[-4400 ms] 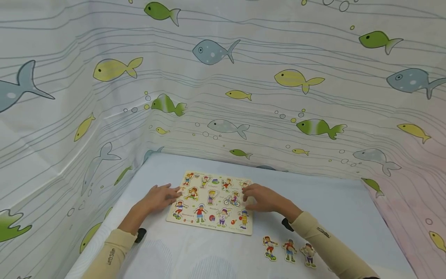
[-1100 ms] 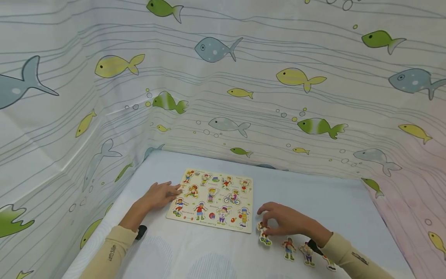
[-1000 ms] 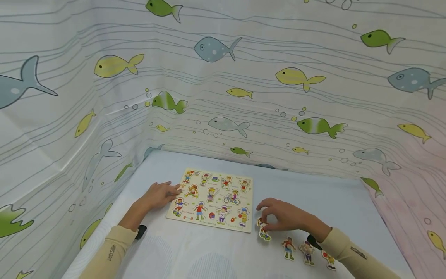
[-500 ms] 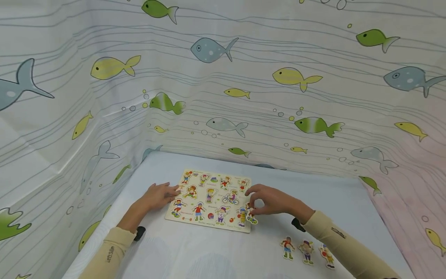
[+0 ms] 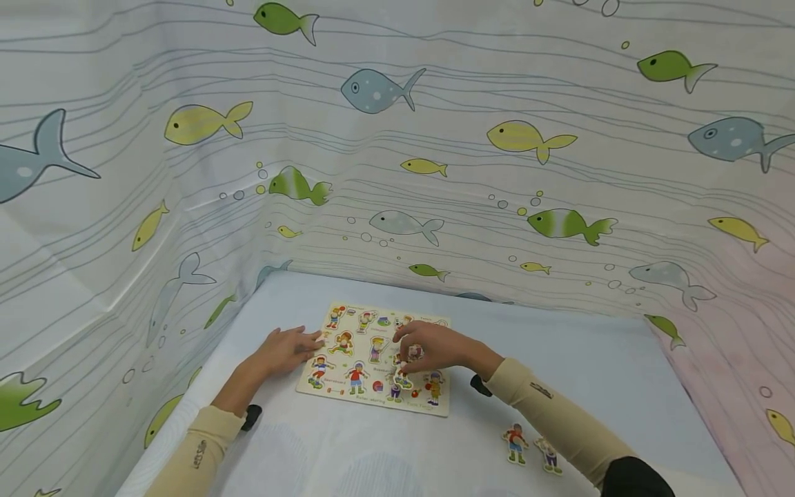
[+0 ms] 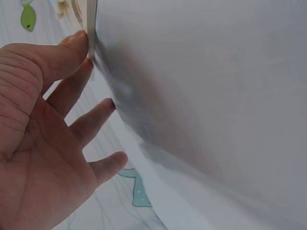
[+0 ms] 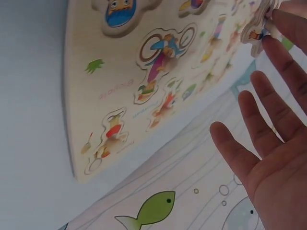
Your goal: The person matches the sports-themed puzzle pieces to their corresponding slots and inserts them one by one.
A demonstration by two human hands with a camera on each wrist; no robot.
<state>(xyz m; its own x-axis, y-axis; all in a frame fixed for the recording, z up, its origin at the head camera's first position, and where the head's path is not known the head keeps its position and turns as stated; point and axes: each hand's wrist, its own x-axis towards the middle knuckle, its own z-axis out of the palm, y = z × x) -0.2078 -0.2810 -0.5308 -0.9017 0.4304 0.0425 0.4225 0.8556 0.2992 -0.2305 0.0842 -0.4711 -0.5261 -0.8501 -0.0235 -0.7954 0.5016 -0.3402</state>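
A flat wooden puzzle board (image 5: 348, 376) — pale, rectangular, printed with small cartoon children at sports — lies on a smooth light-blue table cover (image 5: 348, 455), toward the far left of the surface. The right hand (image 5: 435, 347) hovers over the board's right half and pinches a thin die-cut figure piece (image 5: 405, 376) between thumb and forefinger, the piece hanging just above the near row of figures; in the right wrist view the same piece (image 7: 259, 26) shows at the fingertips while the other fingers (image 7: 268, 103) spread loosely, straight and apart. The left hand (image 5: 282, 351) lies flat on the cover with relaxed fingers, its fingertips touching the board's left edge; the left wrist view shows the thumb (image 6: 57, 60) against the thin, light edge of the board (image 6: 91, 28), though that view is so close that little else can be made out. Two loose figure pieces (image 5: 531, 445), irregular in outline and brightly coloured, lie on the cover near the right forearm, well apart from the board. Behind and to both sides hangs a creased white curtain (image 5: 435, 103) printed with green, yellow and grey-blue fish and wavy lines. Both arms wear cream knitted sleeves (image 5: 199, 449).
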